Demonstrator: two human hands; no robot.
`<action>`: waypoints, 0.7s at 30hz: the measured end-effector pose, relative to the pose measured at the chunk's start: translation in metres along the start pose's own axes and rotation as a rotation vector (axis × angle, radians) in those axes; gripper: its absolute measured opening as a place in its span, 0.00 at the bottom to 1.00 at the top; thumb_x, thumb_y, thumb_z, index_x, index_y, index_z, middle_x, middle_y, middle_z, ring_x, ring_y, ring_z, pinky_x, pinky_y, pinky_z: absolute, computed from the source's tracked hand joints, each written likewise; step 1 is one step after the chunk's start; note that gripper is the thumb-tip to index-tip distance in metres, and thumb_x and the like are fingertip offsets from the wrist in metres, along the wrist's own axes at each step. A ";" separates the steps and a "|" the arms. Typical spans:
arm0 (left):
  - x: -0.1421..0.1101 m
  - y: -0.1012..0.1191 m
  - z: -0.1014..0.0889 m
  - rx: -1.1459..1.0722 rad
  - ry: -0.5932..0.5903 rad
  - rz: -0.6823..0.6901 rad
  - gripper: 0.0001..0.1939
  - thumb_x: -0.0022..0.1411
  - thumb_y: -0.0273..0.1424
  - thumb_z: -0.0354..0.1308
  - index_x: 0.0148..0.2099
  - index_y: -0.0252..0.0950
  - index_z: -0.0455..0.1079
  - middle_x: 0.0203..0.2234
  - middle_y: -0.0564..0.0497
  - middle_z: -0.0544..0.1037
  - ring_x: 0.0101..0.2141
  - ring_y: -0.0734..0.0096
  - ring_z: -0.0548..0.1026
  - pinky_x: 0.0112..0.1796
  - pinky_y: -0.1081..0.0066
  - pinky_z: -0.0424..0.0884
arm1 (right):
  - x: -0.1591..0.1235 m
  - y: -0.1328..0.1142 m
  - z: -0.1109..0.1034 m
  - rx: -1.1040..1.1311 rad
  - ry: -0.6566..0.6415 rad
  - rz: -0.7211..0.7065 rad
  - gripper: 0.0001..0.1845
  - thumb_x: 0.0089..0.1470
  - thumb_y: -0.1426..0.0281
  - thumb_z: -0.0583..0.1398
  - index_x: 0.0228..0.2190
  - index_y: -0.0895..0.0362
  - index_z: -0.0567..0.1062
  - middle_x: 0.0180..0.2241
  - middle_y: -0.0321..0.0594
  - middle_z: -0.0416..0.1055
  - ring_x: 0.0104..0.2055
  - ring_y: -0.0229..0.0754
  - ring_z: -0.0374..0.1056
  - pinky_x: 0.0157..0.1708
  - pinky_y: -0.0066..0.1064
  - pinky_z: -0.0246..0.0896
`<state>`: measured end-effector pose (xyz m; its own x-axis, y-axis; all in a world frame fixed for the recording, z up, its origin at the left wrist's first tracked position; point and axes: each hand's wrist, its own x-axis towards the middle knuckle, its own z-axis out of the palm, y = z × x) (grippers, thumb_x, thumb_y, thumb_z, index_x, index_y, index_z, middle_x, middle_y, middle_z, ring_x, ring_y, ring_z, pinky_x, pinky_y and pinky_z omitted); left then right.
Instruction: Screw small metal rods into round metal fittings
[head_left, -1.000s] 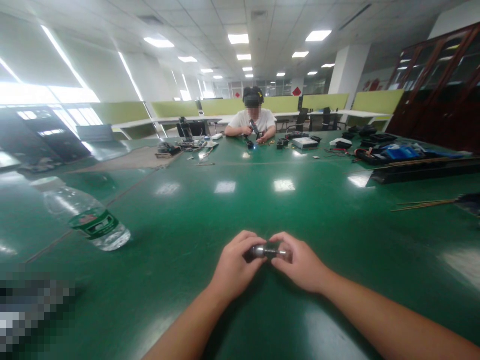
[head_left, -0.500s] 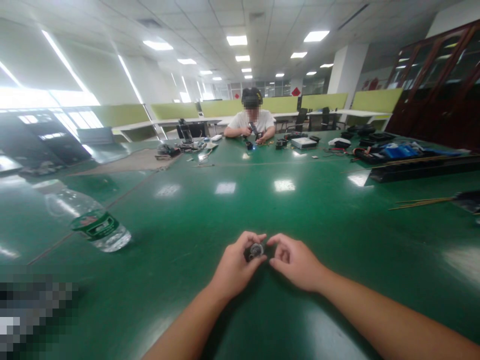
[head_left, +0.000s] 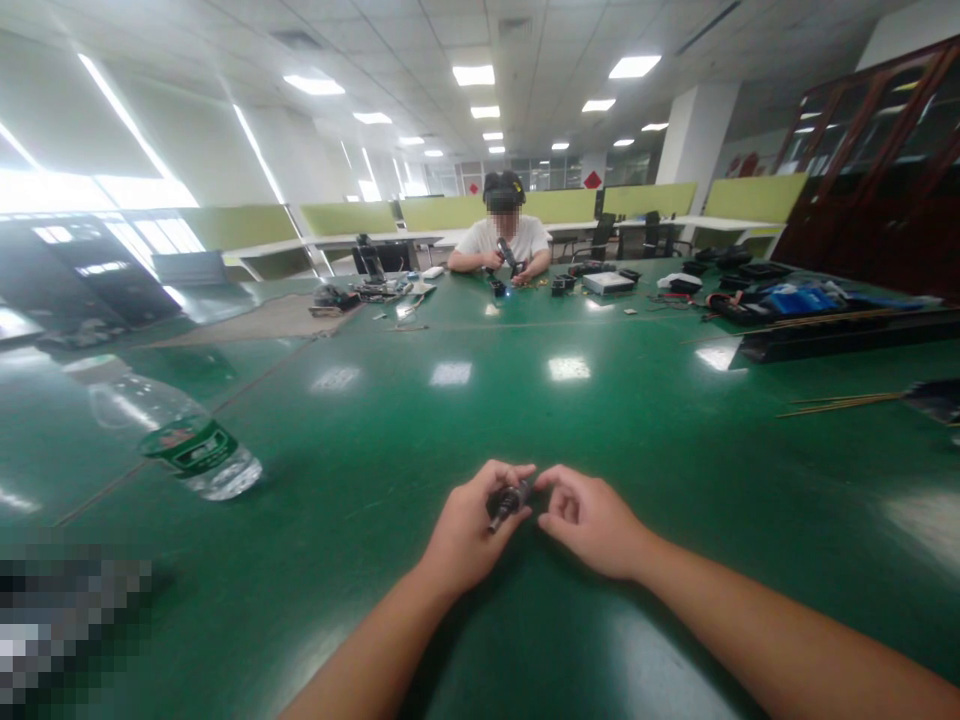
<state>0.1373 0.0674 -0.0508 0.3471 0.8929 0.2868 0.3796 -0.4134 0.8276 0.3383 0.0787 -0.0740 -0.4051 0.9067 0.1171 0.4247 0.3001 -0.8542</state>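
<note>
My left hand point(head_left: 466, 525) pinches a small grey stepped metal part point(head_left: 510, 500) between thumb and fingers. The part is round, with a thin shaft pointing down toward me, and its exact kind is too small to tell. Just to its right is my right hand point(head_left: 592, 522), thumb and index finger apart, the other fingers curled in. The right index fingertip is close to the part's upper end; whether it touches I cannot tell. Both hands are just above the green table point(head_left: 420, 430).
A clear water bottle point(head_left: 196, 455) with a green label lies on the left. Across the table a person in a white shirt point(head_left: 501, 240) holds a dark tool. A white box point(head_left: 609, 284), blue items point(head_left: 796, 299) and thin rods point(head_left: 844, 402) lie to the right.
The metal part has turned in my left hand: its round end faced me before, and now its shaft points down toward me. Both hands have stayed nearly in place.
</note>
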 end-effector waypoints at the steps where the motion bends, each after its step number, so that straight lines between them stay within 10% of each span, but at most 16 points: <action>1: 0.000 0.001 0.001 -0.017 -0.003 -0.008 0.09 0.61 0.28 0.60 0.41 0.38 0.62 0.50 0.43 0.77 0.53 0.62 0.74 0.52 0.60 0.72 | 0.000 0.000 0.000 -0.002 -0.001 -0.001 0.16 0.51 0.74 0.61 0.44 0.55 0.72 0.24 0.29 0.71 0.23 0.33 0.64 0.24 0.24 0.53; 21: 0.003 0.002 0.002 0.072 0.130 -0.069 0.13 0.55 0.32 0.68 0.42 0.36 0.72 0.36 0.51 0.79 0.36 0.68 0.77 0.39 0.70 0.72 | -0.001 -0.001 -0.001 -0.004 0.007 -0.012 0.16 0.51 0.75 0.61 0.44 0.55 0.73 0.24 0.29 0.71 0.23 0.34 0.64 0.25 0.24 0.54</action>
<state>0.1406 0.0690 -0.0493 0.2059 0.9331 0.2949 0.4609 -0.3583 0.8119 0.3387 0.0782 -0.0734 -0.4050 0.9049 0.1312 0.4227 0.3125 -0.8507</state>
